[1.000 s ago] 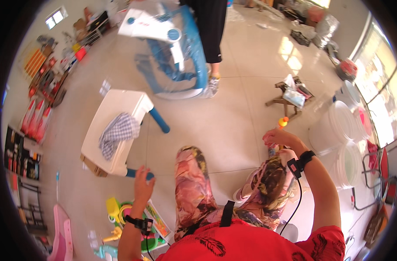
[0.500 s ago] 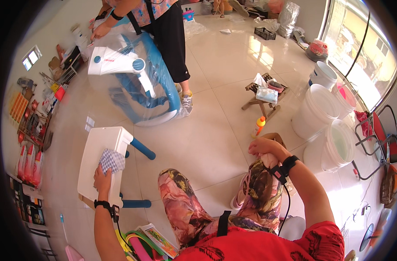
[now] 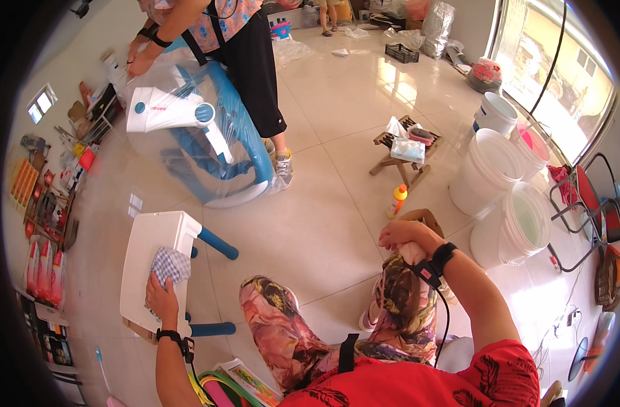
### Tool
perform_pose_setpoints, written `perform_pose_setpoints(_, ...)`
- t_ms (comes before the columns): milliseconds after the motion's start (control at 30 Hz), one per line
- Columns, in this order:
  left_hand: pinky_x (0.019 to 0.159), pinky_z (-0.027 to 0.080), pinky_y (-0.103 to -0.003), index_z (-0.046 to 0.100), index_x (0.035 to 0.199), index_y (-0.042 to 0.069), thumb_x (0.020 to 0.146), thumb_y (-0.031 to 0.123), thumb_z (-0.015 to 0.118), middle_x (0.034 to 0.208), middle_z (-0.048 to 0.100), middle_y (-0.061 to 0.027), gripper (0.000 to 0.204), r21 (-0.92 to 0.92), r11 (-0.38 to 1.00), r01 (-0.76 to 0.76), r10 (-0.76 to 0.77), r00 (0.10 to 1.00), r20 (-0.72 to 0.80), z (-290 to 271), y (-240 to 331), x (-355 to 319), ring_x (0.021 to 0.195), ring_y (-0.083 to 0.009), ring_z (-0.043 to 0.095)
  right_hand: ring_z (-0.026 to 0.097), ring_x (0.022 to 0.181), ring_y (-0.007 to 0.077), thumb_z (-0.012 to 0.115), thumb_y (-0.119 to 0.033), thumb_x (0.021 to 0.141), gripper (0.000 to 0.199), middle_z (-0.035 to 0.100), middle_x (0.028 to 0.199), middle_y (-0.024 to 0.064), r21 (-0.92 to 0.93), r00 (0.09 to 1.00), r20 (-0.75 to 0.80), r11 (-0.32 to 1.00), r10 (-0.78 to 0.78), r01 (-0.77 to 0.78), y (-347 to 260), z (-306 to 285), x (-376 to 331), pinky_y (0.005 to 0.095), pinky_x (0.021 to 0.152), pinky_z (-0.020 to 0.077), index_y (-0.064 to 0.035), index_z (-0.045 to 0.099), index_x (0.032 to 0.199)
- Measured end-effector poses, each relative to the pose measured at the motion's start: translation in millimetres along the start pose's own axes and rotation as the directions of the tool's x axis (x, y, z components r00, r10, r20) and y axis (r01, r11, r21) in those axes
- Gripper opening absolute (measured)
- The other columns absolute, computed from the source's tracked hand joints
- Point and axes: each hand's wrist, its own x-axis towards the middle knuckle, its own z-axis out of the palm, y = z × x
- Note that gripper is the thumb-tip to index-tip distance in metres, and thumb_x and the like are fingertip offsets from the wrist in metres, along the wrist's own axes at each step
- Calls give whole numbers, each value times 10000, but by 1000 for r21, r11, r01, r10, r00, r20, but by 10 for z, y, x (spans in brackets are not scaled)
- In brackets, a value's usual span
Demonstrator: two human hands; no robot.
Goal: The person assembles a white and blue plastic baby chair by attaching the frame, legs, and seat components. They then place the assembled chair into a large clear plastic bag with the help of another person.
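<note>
Packages line the far left floor: three red and white flat packs (image 3: 44, 266) side by side, with orange boxes (image 3: 23, 182) farther up. We see our left hand (image 3: 162, 300) spread flat, fingers pressing a blue checked cloth (image 3: 170, 265) onto a white desk (image 3: 149, 254); the cloth lies near the desk's middle and the hand grips nothing else. The desk has blue legs (image 3: 217, 243), two of them showing. Under our left arm lies a bright picture book (image 3: 250, 380). Beyond the desk another person holds a blue and white chair (image 3: 200, 146) wrapped in clear plastic. Right of centre, one yellow bottle with an orange cap (image 3: 397, 201) stands on the tiles by a small wooden stool (image 3: 399, 160) carrying a pale packet (image 3: 408, 150). Our right hand (image 3: 402, 236) rests curled on our knee, loosely closed; whether it holds anything we cannot tell. Three white buckets (image 3: 485, 169) stand at the right.
</note>
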Motion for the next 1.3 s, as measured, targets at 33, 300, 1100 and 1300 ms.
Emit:
perform_pose_setpoints(33,1117,351,-527,451,1507,119,1038,503,497,1514,501,-95,608,1,1000,0,0,1000,1,-9,25,2,1402,-304,450,709,835,201,644,-261,976,331,742,942,112,-13,1000,9,1000,3,-3,20,-4,9,337,760,578,31,692,1126)
perform_pose_setpoints(300,1099,371,-525,466,1495,125,1044,518,483,1500,515,-92,598,38,999,-10,11,1000,-28,15,-4,-3,1387,-302,467,708,831,240,681,-339,935,379,764,911,113,-145,997,55,987,-56,63,-24,-19,36,384,774,550,17,742,1046)
perform_pose_setpoints(1100,1079,448,-442,514,1449,29,1031,405,565,1447,563,-196,565,-6,994,-110,108,984,-143,123,-306,44,1306,-378,542,665,790,263,685,-64,869,45,691,837,107,-14,625,-465,710,-628,704,40,341,-209,353,710,533,-44,723,857)
perform_pose_setpoints(1300,917,516,-536,530,1452,128,977,535,583,1226,660,-210,627,106,972,-208,227,945,-234,-18,-83,-35,1094,-405,645,682,749,321,681,58,793,112,681,761,155,-152,646,-523,806,-556,571,587,477,362,353,663,534,-42,725,763)
